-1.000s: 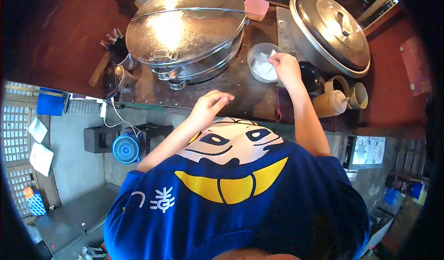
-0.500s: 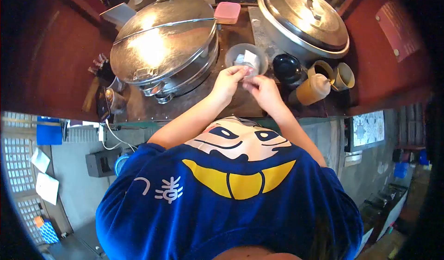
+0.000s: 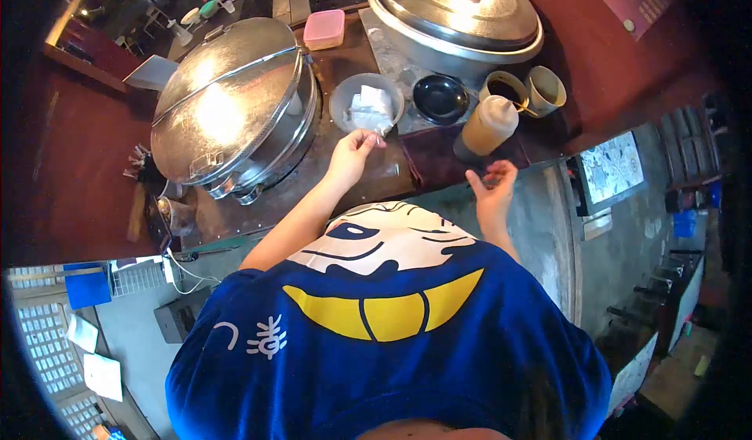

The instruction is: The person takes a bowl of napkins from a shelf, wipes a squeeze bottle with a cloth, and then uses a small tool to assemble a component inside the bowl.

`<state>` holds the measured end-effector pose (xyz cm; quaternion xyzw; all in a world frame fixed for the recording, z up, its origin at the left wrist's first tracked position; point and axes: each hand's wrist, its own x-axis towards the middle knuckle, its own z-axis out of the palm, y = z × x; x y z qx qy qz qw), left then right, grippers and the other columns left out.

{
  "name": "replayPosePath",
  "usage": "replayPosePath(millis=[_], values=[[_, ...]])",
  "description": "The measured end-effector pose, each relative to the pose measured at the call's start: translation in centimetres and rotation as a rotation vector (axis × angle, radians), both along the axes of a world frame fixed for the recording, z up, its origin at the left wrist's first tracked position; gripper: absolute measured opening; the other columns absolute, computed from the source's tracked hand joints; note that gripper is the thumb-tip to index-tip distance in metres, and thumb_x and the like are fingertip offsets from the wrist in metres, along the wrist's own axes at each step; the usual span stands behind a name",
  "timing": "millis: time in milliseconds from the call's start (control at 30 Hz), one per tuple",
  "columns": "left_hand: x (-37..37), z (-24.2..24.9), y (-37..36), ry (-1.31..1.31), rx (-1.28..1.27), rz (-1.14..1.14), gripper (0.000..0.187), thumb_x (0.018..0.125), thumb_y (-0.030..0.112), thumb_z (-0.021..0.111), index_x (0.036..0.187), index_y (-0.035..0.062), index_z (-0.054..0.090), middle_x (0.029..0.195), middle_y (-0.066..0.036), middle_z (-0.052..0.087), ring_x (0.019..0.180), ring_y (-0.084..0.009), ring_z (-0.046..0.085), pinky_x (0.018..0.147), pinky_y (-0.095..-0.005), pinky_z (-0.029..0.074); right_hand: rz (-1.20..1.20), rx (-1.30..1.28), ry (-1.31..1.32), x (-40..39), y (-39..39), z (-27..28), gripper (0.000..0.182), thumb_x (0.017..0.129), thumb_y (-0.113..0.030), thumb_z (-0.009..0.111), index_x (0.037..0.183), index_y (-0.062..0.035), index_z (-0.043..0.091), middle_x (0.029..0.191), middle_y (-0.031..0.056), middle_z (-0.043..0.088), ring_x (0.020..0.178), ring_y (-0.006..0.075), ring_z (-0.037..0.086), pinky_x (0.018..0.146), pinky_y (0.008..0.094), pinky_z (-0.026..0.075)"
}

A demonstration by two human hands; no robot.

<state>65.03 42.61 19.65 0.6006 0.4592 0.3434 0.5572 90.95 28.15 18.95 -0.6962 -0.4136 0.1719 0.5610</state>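
Observation:
At the near rim of a translucent bowl (image 3: pixel 338 113), my left hand (image 3: pixel 350 158) pinches the lower corner of a white-and-clear plastic packet (image 3: pixel 370 111). The packet rests in the bowl; its contents cannot be made out. My right hand (image 3: pixel 493 192) hovers by the counter's front edge with thumb and fingers apart, holding nothing. Just beyond it stands a squeeze bottle (image 3: pixel 487 129) of brown sauce with a pale nozzle. A glossy black dish (image 3: pixel 440 99) sits between the bowl and the bottle.
A large round lidded steel pan (image 3: pixel 227 103) fills the left of the counter. A big lidded pot (image 3: pixel 454 17) stands at the back right. Two cups, one with dark liquid (image 3: pixel 504 88) and one paler (image 3: pixel 546 91), sit beyond the bottle. A pink-lidded container (image 3: pixel 324 30) is at the back.
My right hand has left the packet and moved right, toward the counter edge below the squeeze bottle. The left hand remains at the packet. The camera view has shifted.

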Motion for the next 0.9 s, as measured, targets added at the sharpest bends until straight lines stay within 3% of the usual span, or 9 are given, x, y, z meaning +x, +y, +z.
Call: replayPosePath(millis=[100, 233, 300, 400, 500, 600, 700, 733, 900], values=[[0.2, -1.7, 1.2, -0.013, 0.166, 0.067, 0.024, 0.098, 0.02, 0.054, 0.096, 0.0, 0.066, 0.091, -0.007, 0.069, 0.089, -0.0149, 0.06, 0.087, -0.0293, 0.043, -0.056, 0.035, -0.073, 1.7, 1.9, 0.7, 0.09, 0.066, -0.015, 0.087, 0.137, -0.006, 0.033, 0.12, 0.0093, 0.048, 0.107, 0.0208, 0.049, 0.089, 0.0342, 0.043], [-0.2, -3.3, 3.1, 0.053, 0.185, 0.075, 0.021, 0.097, 0.019, 0.054, 0.099, 0.0016, 0.065, 0.093, -0.006, 0.069, 0.086, -0.0142, 0.06, 0.084, -0.029, 0.044, 0.187, 0.182, -0.008, 3.1, 5.1, 1.0, 0.103, 0.061, -0.011, 0.089, 0.143, -0.0067, 0.026, 0.133, 0.0127, 0.043, 0.126, 0.0275, 0.042, 0.106, 0.0406, 0.036], [-0.3, -3.6, 3.3, -0.032, 0.177, 0.069, 0.018, 0.097, 0.016, 0.052, 0.1, 0.0034, 0.065, 0.089, -0.004, 0.068, 0.079, -0.0121, 0.059, 0.075, -0.0267, 0.046, 0.278, 0.191, 0.13, 3.8, 6.1, 0.5, 0.102, 0.061, -0.009, 0.088, 0.142, -0.0062, 0.027, 0.133, 0.0122, 0.045, 0.124, 0.0262, 0.045, 0.105, 0.04, 0.038], [-0.3, 1.5, 1.2, -0.144, -0.204, 0.093, 0.015, 0.095, 0.011, 0.049, 0.1, 0.0067, 0.062, 0.077, 0.0, 0.062, 0.061, -0.0063, 0.05, 0.054, -0.0214, 0.04, 0.369, 0.174, 0.24, 5.2, 6.8, 0.0, 0.098, 0.061, -0.006, 0.088, 0.14, -0.0054, 0.03, 0.13, 0.011, 0.049, 0.119, 0.0243, 0.05, 0.103, 0.0386, 0.041], [-1.4, 4.4, -0.1, -0.429, -0.399, -0.012, 0.014, 0.093, 0.009, 0.047, 0.097, 0.0087, 0.06, 0.071, 0.002, 0.055, 0.051, -0.0027, 0.038, 0.043, -0.0193, 0.027, 0.454, 0.157, 0.245, 5.4, 7.1, 0.9, 0.094, 0.061, -0.004, 0.087, 0.138, -0.0051, 0.033, 0.127, 0.0099, 0.051, 0.116, 0.0232, 0.052, 0.101, 0.0378, 0.042], [-1.7, 7.4, -1.7, -0.538, -0.369, -0.063, 0.009, 0.094, 0.015, 0.054, 0.094, 0.0075, 0.06, 0.071, 0.003, 0.053, 0.049, -0.0026, 0.039, 0.041, -0.0199, 0.026, 0.485, 0.182, 0.182, 5.8, 7.3, 0.8, 0.094, 0.06, -0.005, 0.088, 0.137, -0.0061, 0.034, 0.127, 0.0094, 0.05, 0.117, 0.023, 0.052, 0.101, 0.038, 0.042], [-0.9, 7.0, -2.8, -0.51, -0.15, 0.051, 0.015, 0.093, 0.021, 0.062, 0.093, 0.0055, 0.062, 0.074, 0.002, 0.057, 0.049, -0.0023, 0.038, 0.041, -0.0196, 0.025, 0.475, 0.227, 0.07, 5.1, 7.8, 1.0, 0.094, 0.06, -0.007, 0.089, 0.134, -0.0067, 0.032, 0.128, 0.0099, 0.048, 0.116, 0.0233, 0.052, 0.101, 0.0384, 0.043], [-1.0, 8.9, -3.4, -0.462, -0.067, 0.032, 0.018, 0.091, 0.023, 0.066, 0.091, 0.0052, 0.065, 0.077, 0.002, 0.061, 0.052, -0.0034, 0.04, 0.047, -0.0179, 0.029, 0.475, 0.222, 0.03, 4.8, 7.6, 1.2, 0.094, 0.06, -0.008, 0.089, 0.134, -0.0069, 0.032, 0.128, 0.01, 0.048, 0.116, 0.0233, 0.052, 0.101, 0.0386, 0.043], [-1.5, 11.9, -4.6, -0.426, -0.04, 0.135, 0.016, 0.089, 0.019, 0.068, 0.095, 0.0037, 0.069, 0.074, 0.001, 0.061, 0.057, -0.0056, 0.046, 0.05, -0.0194, 0.033, 0.562, 0.202, -0.014, 2.4, 6.8, 4.1, 0.091, 0.06, -0.01, 0.088, 0.131, -0.007, 0.031, 0.126, 0.011, 0.049, 0.115, 0.0242, 0.052, 0.099, 0.0393, 0.044]])
